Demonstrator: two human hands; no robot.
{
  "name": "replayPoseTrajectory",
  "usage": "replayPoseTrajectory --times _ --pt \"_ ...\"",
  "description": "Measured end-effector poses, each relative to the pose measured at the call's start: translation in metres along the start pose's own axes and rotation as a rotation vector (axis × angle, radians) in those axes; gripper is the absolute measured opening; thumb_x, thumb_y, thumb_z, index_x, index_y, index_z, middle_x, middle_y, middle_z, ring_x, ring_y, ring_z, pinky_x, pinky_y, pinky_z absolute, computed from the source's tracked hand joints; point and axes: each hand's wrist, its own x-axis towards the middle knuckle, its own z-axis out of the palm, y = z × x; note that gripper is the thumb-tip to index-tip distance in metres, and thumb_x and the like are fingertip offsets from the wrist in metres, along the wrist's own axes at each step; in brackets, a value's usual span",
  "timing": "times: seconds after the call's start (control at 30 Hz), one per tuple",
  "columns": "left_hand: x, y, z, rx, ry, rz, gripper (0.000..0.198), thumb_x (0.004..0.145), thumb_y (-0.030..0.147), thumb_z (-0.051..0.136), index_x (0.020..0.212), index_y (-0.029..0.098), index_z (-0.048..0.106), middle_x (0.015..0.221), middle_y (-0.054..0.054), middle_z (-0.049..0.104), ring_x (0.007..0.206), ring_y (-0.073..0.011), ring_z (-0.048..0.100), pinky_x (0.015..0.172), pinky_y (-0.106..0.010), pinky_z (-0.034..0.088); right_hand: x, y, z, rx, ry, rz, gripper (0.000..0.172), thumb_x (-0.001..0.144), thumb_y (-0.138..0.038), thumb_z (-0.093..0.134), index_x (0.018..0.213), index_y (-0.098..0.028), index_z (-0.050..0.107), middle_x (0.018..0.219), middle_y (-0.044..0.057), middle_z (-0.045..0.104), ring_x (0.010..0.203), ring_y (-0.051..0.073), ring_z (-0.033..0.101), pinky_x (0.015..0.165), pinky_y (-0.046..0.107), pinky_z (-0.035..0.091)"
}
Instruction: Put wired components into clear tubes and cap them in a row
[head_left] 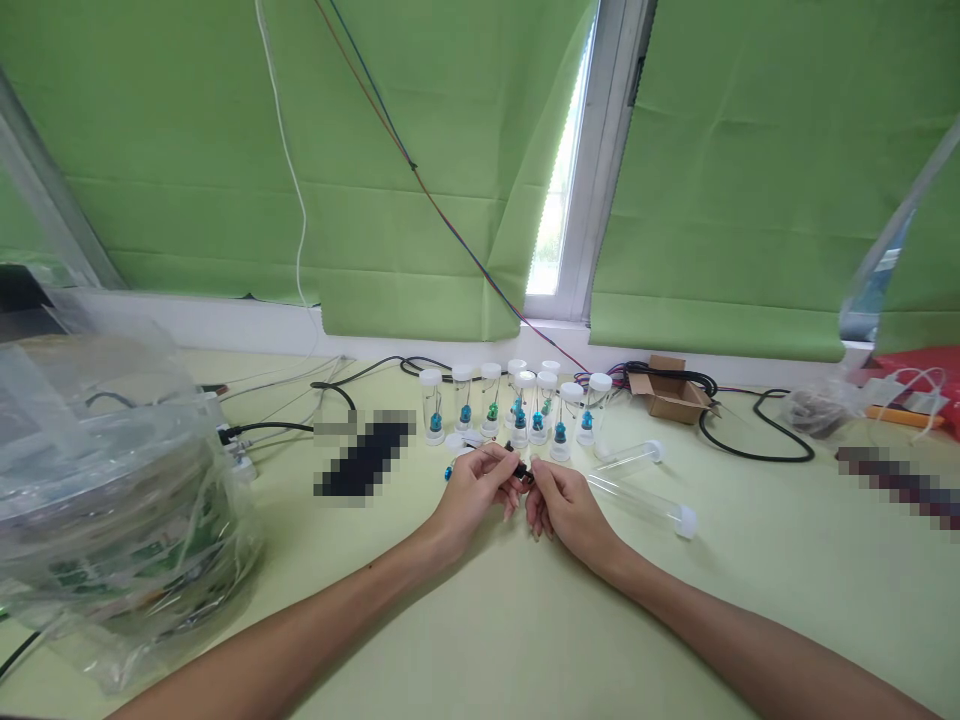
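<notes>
My left hand and my right hand meet over the middle of the table, both closed in a pinch. Between their fingertips is a small black piece, too small to name. Just behind the hands stand several clear tubes with white caps, among them one tube at the left end and one at the right end. Each holds a small blue or green item on a dark stem. A loose blue piece lies beside my left hand. Two clear tubes lie on their sides by my right hand, the nearer one white-capped.
A large plastic-wrapped bundle fills the left side. Black cables and a small open cardboard box lie at the back right. A pixelated dark object is left of my hands. Green blinds hang behind the table.
</notes>
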Motion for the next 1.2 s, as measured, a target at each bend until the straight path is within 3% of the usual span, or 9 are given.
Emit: replayPoseTrajectory --times 0.1,0.2,0.27,0.5,0.93,1.07,1.2 --pt "0.0007 0.0011 0.0000 -0.025 0.026 -0.011 0.029 0.078 0.041 0.071 0.075 0.014 0.061 0.062 -0.002 0.060 0.052 -0.0117 0.054 0.047 -0.023 0.042 0.0007 0.0000 0.0002 0.041 0.012 0.011 0.044 0.096 -0.056 0.036 0.077 -0.019 0.052 0.056 -0.002 0.057 0.038 0.009 0.051 0.036 0.020 0.038" --pt "0.0014 0.0020 -0.0007 -0.059 0.049 -0.014 0.027 0.079 0.039 0.071 0.075 0.014 0.061 0.061 -0.002 0.060 0.053 -0.0118 0.055 0.047 -0.022 0.041 0.0003 0.0004 0.0002 0.057 0.035 -0.018 0.030 0.092 -0.051 0.050 0.097 -0.021 0.051 0.068 -0.004 0.058 0.041 0.009 0.053 0.038 0.020 0.041" --pt "0.0016 0.0021 -0.0011 -0.075 0.056 -0.015 0.025 0.079 0.038 0.071 0.075 0.015 0.061 0.060 -0.002 0.061 0.053 -0.0114 0.054 0.047 -0.022 0.041 -0.0006 0.0016 0.0003 0.063 0.040 -0.048 0.030 0.089 -0.047 0.058 0.104 -0.023 0.049 0.075 -0.005 0.057 0.045 0.009 0.055 0.040 0.021 0.044" --pt "0.0008 0.0008 -0.0011 -0.051 0.039 -0.010 0.025 0.079 0.038 0.070 0.076 0.015 0.061 0.061 -0.002 0.061 0.054 -0.0124 0.055 0.047 -0.023 0.042 -0.0015 0.0040 -0.0004 0.062 0.020 -0.085 0.021 0.092 -0.042 0.053 0.094 -0.022 0.050 0.078 -0.003 0.056 0.046 0.008 0.054 0.041 0.022 0.044" --pt "-0.0007 0.0010 0.0001 -0.018 0.015 -0.009 0.029 0.078 0.042 0.071 0.074 0.015 0.061 0.061 -0.002 0.060 0.053 -0.0122 0.055 0.048 -0.024 0.043 -0.0016 -0.0030 0.0000 -0.012 0.008 -0.023 0.045 0.095 -0.055 0.040 0.072 -0.019 0.052 0.051 -0.004 0.054 0.038 0.009 0.049 0.037 0.019 0.038" --pt "-0.0005 0.0010 0.0008 -0.042 0.011 -0.022 0.029 0.077 0.042 0.072 0.076 0.014 0.062 0.063 -0.003 0.061 0.054 -0.0122 0.055 0.048 -0.023 0.042 -0.0020 -0.0017 0.0013 -0.002 0.025 -0.007 0.050 0.095 -0.059 0.037 0.069 -0.018 0.053 0.049 -0.002 0.054 0.037 0.009 0.048 0.037 0.019 0.037" --pt "0.0001 0.0019 0.0005 -0.096 0.045 -0.044 0.028 0.078 0.041 0.072 0.077 0.015 0.063 0.061 -0.002 0.060 0.052 -0.0114 0.055 0.047 -0.022 0.041 -0.0020 -0.0021 0.0012 0.031 0.058 -0.002 0.043 0.095 -0.057 0.037 0.079 -0.020 0.051 0.056 -0.003 0.057 0.038 0.009 0.049 0.036 0.019 0.037"
